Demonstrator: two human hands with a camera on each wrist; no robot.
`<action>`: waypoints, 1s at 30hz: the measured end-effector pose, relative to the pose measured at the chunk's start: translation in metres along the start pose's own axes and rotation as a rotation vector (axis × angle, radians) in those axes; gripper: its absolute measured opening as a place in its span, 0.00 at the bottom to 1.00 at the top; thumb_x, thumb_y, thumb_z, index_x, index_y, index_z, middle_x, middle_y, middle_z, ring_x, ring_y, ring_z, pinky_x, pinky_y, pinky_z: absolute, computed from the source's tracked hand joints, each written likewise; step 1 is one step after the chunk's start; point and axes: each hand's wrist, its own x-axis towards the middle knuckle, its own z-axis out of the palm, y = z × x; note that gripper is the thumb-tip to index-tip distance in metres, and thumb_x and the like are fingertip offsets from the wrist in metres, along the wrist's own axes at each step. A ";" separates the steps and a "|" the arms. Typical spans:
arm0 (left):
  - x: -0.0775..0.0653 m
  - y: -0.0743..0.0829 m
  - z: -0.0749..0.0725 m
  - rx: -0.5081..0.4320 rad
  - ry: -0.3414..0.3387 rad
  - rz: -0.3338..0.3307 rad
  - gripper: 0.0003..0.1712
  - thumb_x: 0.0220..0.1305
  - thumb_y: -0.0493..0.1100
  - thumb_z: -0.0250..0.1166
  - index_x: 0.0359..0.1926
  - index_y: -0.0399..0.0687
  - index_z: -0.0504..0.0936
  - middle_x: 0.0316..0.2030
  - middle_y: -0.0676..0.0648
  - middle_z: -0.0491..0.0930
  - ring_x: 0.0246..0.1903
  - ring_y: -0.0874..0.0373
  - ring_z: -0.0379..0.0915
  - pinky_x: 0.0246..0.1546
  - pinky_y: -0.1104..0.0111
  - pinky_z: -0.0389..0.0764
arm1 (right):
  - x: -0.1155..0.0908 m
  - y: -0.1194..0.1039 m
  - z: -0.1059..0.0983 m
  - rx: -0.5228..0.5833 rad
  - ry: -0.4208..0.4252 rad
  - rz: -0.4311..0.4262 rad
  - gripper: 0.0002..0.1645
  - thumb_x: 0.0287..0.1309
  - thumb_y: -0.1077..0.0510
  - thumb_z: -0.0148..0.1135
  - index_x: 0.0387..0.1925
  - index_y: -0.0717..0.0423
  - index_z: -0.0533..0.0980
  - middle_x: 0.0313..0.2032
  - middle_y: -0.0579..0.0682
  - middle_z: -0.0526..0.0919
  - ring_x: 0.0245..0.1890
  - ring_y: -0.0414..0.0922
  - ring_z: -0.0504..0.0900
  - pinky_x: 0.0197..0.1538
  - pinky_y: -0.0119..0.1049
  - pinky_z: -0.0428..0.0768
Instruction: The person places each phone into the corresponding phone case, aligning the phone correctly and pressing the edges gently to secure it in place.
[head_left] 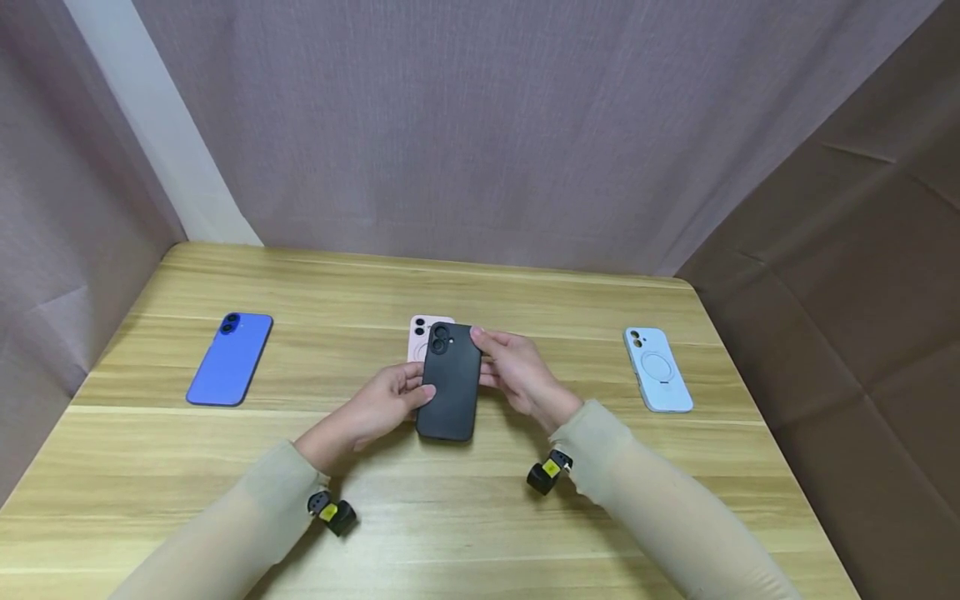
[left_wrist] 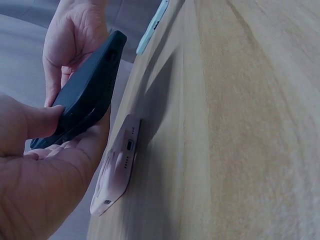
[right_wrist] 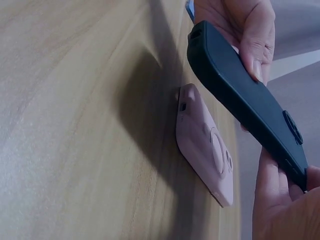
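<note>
A black phone case (head_left: 450, 392) is held up over the table, camera cutout at the far end; I cannot tell if a phone sits inside. My left hand (head_left: 386, 404) pinches its left long edge, thumb on the back and fingers beneath. At the upper right corner my right hand (head_left: 519, 367) grips it, thumb on top. Below lies a pink phone case (right_wrist: 202, 140) with a ring on its back, partly covered by the black one in the head view. The left wrist view shows a gap between the black case and the pink case (left_wrist: 116, 165).
A blue phone (head_left: 231, 360) lies back up on the left of the wooden table (head_left: 450, 533). On the right is a light blue phone case (head_left: 660, 371) with a ring, wood tone showing through its camera holes. Curtains (head_left: 450, 133) stand behind the table's far edge.
</note>
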 end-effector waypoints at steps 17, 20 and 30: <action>0.003 0.001 0.002 0.040 0.096 0.054 0.22 0.72 0.32 0.50 0.64 0.29 0.63 0.53 0.34 0.77 0.51 0.48 0.77 0.50 0.62 0.79 | -0.003 0.005 0.003 -0.177 -0.061 -0.047 0.18 0.68 0.50 0.57 0.49 0.60 0.78 0.33 0.54 0.82 0.28 0.44 0.82 0.39 0.39 0.84; 0.003 0.002 0.000 0.068 0.139 0.035 0.22 0.71 0.34 0.54 0.63 0.30 0.65 0.51 0.36 0.79 0.49 0.51 0.78 0.48 0.63 0.80 | -0.002 0.006 0.002 -0.168 -0.076 -0.055 0.17 0.69 0.51 0.56 0.48 0.61 0.78 0.34 0.55 0.83 0.29 0.45 0.83 0.39 0.39 0.84; 0.004 0.016 -0.010 0.033 0.338 0.082 0.20 0.70 0.42 0.59 0.58 0.36 0.73 0.44 0.39 0.82 0.39 0.51 0.80 0.46 0.55 0.81 | -0.003 0.007 0.003 -0.171 -0.117 -0.058 0.17 0.68 0.52 0.57 0.48 0.61 0.78 0.34 0.55 0.83 0.29 0.45 0.83 0.39 0.40 0.84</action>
